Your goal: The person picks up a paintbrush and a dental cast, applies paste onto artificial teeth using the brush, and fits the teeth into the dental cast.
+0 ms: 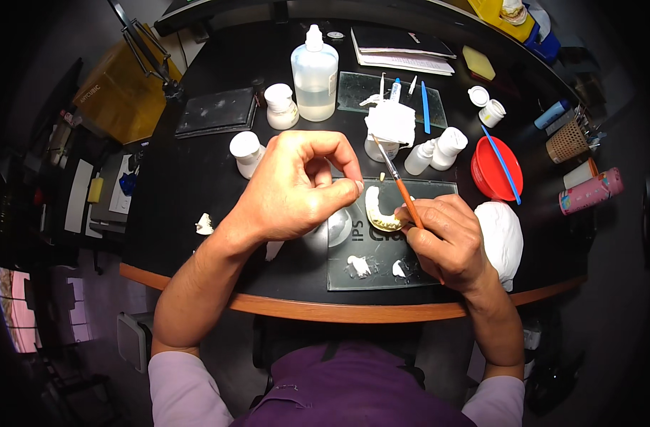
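My left hand (293,188) hovers left of the dental arch, its thumb and forefinger tips pinched together. Whatever is between them, if anything, is too small to make out. In my right hand (449,235) is a thin brush (408,201) with a reddish-brown handle, its tip slanting up and away. Just beside the right fingertips is a horseshoe-shaped dental arch (374,211), pale and yellowish; whether those fingers touch it I cannot tell. Below it lies a glass slab (428,280) bearing white smears (358,267). A small tooth-like piece (382,176) shows near the slab's far edge.
A large clear bottle (315,85), white jars (281,107), and a tissue-topped jar (390,122) stand at the back. To the right are a red bowl (490,174) with a blue stick (505,167) across it and a white cloth-like lump (500,235). The wooden table edge (353,313) runs in front.
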A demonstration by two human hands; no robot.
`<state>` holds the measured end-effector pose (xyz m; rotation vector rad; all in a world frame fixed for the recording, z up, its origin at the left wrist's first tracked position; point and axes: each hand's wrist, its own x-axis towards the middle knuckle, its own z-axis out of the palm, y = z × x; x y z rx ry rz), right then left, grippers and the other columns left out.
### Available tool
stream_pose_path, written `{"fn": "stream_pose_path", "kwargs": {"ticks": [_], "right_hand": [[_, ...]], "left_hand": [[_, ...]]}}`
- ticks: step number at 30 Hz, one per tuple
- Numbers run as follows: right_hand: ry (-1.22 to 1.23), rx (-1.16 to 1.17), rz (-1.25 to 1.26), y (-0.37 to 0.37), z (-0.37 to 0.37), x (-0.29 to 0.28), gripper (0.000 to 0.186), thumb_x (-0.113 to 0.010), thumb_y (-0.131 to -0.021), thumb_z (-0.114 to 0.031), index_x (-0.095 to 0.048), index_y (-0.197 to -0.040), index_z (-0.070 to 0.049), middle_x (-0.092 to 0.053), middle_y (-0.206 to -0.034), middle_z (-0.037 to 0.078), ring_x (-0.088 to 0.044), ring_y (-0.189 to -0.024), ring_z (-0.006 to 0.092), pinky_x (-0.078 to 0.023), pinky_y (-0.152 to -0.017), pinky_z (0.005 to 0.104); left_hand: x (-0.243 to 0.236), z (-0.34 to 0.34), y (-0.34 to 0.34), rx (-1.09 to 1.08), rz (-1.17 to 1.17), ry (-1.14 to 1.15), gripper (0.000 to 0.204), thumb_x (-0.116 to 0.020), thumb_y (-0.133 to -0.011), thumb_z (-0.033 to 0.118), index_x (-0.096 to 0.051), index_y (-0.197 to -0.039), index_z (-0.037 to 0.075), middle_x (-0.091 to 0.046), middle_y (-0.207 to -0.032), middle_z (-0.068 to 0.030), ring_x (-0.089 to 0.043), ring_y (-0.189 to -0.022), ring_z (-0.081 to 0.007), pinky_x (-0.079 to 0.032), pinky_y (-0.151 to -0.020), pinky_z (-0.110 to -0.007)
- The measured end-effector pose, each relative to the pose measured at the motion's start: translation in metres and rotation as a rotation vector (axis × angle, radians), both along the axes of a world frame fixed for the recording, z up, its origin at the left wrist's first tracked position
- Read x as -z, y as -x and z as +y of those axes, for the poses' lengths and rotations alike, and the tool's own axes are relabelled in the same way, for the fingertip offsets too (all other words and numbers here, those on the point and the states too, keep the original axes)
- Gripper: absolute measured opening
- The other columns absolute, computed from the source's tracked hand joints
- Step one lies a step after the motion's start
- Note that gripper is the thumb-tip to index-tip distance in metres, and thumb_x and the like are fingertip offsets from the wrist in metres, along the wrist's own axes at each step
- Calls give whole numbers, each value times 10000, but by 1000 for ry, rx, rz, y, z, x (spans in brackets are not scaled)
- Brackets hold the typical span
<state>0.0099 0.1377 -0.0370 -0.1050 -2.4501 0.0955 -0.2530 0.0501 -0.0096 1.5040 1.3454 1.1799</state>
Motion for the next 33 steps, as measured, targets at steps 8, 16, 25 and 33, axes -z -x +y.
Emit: {"fn": "stream_pose_path", "kwargs": {"ticks": [8,16,25,33], "right_hand": [[11,13,-32,-4,-3,-4,127,-691,-789,-126,-573,-783,-81,-738,-949,73,-753,-947,242,-519,-765,361],[41,4,-59,-5,-2,-9,138,-695,-761,-135,-570,-787,-82,-714,-912,72,-750,-926,253,-518,-761,368],[170,-52,-100,-8,1,-17,186,-761,-752,1,-595,-822,-45,-750,-966,107,-748,-907,291,-533,-760,381],[235,298,93,37,34,-70,164,-739,-844,28,-585,-899,21,-684,-860,157,-700,-847,348,-543,-757,425]], "left_hand": [[-15,-13,16,-102,409,-136,32,-756,-784,37,-730,-803,31,-641,-661,8,-499,-523,-35,-357,-510,-239],[14,-7,7,-27,487,-144,87,-798,-777,73,-776,-836,14,-695,-737,-82,-580,-531,-124,-418,-492,-299],[14,-5,3,-51,528,-227,107,-781,-769,95,-762,-822,4,-658,-714,-95,-604,-546,-150,-461,-505,-308],[10,-9,3,-127,572,-319,105,-761,-765,112,-742,-789,11,-675,-737,-100,-635,-559,-195,-488,-524,-334]]}}
